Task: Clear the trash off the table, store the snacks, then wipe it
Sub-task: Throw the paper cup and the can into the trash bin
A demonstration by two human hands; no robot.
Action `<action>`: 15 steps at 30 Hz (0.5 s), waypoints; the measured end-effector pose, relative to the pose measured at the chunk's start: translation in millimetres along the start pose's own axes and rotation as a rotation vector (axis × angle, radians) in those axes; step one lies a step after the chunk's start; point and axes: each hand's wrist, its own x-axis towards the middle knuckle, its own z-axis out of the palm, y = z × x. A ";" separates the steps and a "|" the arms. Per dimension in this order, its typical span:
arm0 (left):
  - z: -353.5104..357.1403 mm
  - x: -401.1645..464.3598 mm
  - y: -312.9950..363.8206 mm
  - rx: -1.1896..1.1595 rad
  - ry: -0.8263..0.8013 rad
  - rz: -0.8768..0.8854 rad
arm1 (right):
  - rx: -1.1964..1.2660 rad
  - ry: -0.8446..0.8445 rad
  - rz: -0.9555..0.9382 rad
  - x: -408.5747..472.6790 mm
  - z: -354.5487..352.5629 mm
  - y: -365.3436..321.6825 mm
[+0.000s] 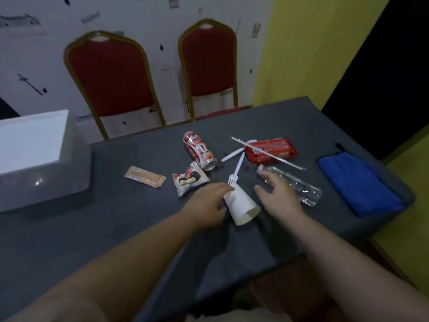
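Trash and snacks still litter the table [116,228]; nothing looks cleared, stored or wiped; the left hand [207,203] touches the tipped paper cup [241,205], the right hand [277,194] hovers open-fingered beside it; neither grasps yet.

Bare table [116,228] lies open near the body. Ahead, cup [241,205], fork [235,175] and bottle [299,189] crowd together.

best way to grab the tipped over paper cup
Grip the paper cup around its mid-wall from above, thumb and fingers on opposite sides. It lies on its side, open rim toward the person, with the left hand and right hand flanking it.
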 end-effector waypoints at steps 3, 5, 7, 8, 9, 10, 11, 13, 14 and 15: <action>15.5 16.8 2.8 0.179 -0.141 0.104 | -0.020 0.008 -0.008 8.0 -4.8 13.3; 19.1 27.6 6.1 0.276 -0.208 0.121 | -0.030 -0.020 -0.004 14.1 -8.4 18.6; 25.7 36.1 6.0 0.370 -0.237 0.150 | -0.034 -0.065 -0.008 21.5 -8.7 24.0; 27.1 39.8 7.6 0.401 -0.235 0.161 | -0.032 -0.087 -0.014 26.7 -10.2 24.7; 30.0 45.4 8.8 0.421 -0.238 0.169 | -0.033 -0.103 -0.022 33.9 -10.8 27.5; 31.5 50.6 11.0 0.434 -0.241 0.176 | -0.041 -0.119 -0.029 40.0 -11.6 28.9; 33.3 54.8 12.4 0.444 -0.245 0.183 | -0.048 -0.134 -0.031 45.3 -12.0 29.6; 36.8 63.4 13.9 0.462 -0.248 0.193 | -0.037 -0.165 -0.038 55.8 -12.9 32.1; 38.8 66.8 13.5 0.468 -0.245 0.198 | -0.023 -0.179 -0.040 60.9 -14.0 33.3; 40.9 69.9 13.2 0.471 -0.230 0.202 | -0.011 -0.193 -0.046 67.7 -15.5 34.6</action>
